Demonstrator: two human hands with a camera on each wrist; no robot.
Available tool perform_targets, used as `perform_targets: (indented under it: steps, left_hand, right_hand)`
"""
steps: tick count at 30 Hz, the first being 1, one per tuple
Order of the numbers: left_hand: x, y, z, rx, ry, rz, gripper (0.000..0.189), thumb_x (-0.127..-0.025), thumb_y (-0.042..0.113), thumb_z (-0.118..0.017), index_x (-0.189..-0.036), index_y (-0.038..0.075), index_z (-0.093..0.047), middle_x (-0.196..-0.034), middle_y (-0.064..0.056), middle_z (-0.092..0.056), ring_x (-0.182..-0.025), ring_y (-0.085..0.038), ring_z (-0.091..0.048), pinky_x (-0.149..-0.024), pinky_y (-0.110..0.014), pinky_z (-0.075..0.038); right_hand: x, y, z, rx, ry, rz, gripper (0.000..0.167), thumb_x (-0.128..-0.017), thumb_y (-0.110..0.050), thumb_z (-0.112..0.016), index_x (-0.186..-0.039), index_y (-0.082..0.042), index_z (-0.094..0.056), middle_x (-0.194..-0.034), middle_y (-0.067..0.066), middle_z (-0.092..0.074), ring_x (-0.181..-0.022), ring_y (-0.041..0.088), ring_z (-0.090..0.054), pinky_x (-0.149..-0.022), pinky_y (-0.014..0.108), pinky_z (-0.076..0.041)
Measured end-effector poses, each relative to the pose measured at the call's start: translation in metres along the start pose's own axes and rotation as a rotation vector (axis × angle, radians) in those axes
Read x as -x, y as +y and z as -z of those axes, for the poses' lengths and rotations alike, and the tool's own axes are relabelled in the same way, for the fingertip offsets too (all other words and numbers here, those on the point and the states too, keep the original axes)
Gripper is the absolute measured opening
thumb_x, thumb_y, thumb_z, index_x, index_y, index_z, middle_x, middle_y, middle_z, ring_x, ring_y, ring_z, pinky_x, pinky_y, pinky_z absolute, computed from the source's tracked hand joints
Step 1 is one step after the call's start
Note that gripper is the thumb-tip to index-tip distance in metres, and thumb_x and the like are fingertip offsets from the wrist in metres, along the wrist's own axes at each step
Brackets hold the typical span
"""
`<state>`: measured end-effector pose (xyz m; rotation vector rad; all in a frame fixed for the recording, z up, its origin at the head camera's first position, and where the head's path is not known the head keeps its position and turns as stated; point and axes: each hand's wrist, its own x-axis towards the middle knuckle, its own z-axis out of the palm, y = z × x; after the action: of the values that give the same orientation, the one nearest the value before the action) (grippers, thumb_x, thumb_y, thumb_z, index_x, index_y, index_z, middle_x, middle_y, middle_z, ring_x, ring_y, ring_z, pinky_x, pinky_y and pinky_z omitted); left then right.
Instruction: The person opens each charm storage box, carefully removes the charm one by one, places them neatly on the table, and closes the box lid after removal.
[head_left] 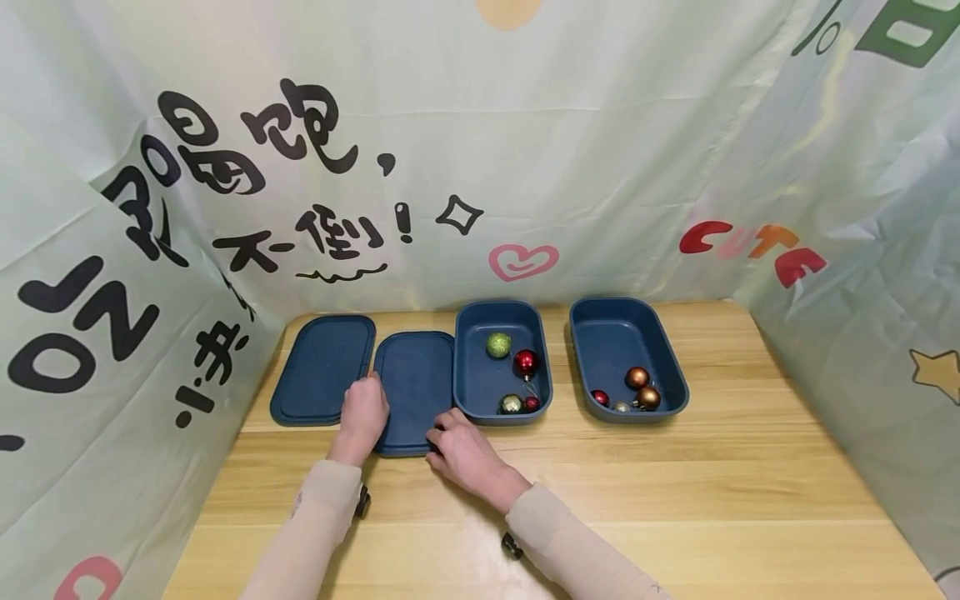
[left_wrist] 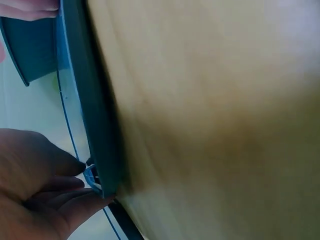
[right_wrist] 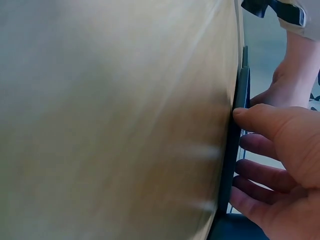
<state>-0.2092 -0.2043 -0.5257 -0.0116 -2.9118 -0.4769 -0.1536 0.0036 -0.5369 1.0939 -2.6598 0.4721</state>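
A dark blue rectangular lid [head_left: 415, 392] lies on the table between my two hands. My left hand [head_left: 365, 410] pinches its left edge; in the left wrist view the thumb and fingers close around a corner of the lid [left_wrist: 92, 100]. At the front right corner my right hand [head_left: 468, 454] grips the edge, thumb on the front side and bent fingers over the top, as the right wrist view shows along the lid [right_wrist: 235, 145]. Another blue lid [head_left: 322, 371] lies flat just left of my left hand.
Right of the gripped lid stands a blue box [head_left: 462, 358] holding green, red and pale ornament balls. A second blue box [head_left: 611, 333] farther right contains copper, red and pale balls. Printed cloth [head_left: 600, 167] walls in the wooden table [head_left: 675, 500] at the back and sides.
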Motion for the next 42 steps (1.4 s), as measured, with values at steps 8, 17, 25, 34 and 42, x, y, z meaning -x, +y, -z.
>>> perform_targets:
  steps: [8, 17, 25, 34, 42]
  left_hand:
    - [0.012, -0.002, 0.0, -0.02, 0.022, -0.176, 0.036, -0.1, 0.007, -0.068, -0.128, -0.016, -0.066, -0.113, -0.033, -0.072, -0.099, -0.05, -0.073, -0.082, -0.055, -0.062]
    - [0.028, -0.01, 0.003, -0.178, -0.191, -0.275, 0.066, -0.107, 0.047, -0.057, -0.161, 0.01, -0.046, -0.164, -0.027, -0.041, -0.156, -0.057, -0.023, -0.123, -0.077, -0.014]
    - [0.031, -0.016, 0.001, -0.226, -0.344, -0.26, 0.074, -0.108, 0.059, -0.046, -0.168, 0.02, -0.031, -0.173, -0.021, -0.025, -0.162, -0.05, -0.008, -0.126, -0.075, -0.003]
    - [0.018, -0.023, 0.005, -0.256, -0.393, -0.242, 0.074, -0.106, 0.058, -0.049, -0.168, 0.023, -0.031, -0.174, -0.019, -0.026, -0.162, -0.049, -0.01, -0.127, -0.073, -0.002]
    - [0.001, -0.032, 0.003, -0.218, -0.412, -0.22, 0.075, -0.106, 0.062, -0.046, -0.169, 0.026, -0.027, -0.176, -0.016, -0.021, -0.162, -0.05, -0.008, -0.126, -0.074, 0.0]
  right_hand:
    - [0.0, -0.001, 0.002, -0.027, -0.027, -0.024, 0.022, -0.094, -0.025, -0.08, -0.109, -0.008, -0.081, -0.117, 0.01, -0.074, -0.112, 0.023, -0.063, -0.098, 0.032, -0.056]
    - [-0.002, -0.004, 0.002, -0.089, -0.109, -0.12, 0.049, -0.103, -0.031, -0.069, -0.144, -0.006, -0.063, -0.155, 0.023, -0.053, -0.148, 0.04, -0.049, -0.118, 0.047, -0.048]
    - [-0.009, -0.011, 0.004, -0.059, -0.312, -0.178, 0.064, -0.108, -0.041, -0.06, -0.161, -0.011, -0.044, -0.171, 0.023, -0.031, -0.159, 0.042, -0.029, -0.126, 0.05, -0.036]
    - [-0.022, -0.012, -0.005, -0.033, -0.347, -0.172, 0.056, -0.113, -0.033, -0.049, -0.163, -0.011, -0.042, -0.169, 0.023, -0.036, -0.159, 0.041, -0.03, -0.127, 0.053, -0.033]
    - [-0.038, -0.006, -0.011, -0.052, -0.355, -0.195, 0.055, -0.113, -0.033, -0.048, -0.163, -0.011, -0.041, -0.17, 0.021, -0.033, -0.161, 0.041, -0.027, -0.128, 0.054, -0.031]
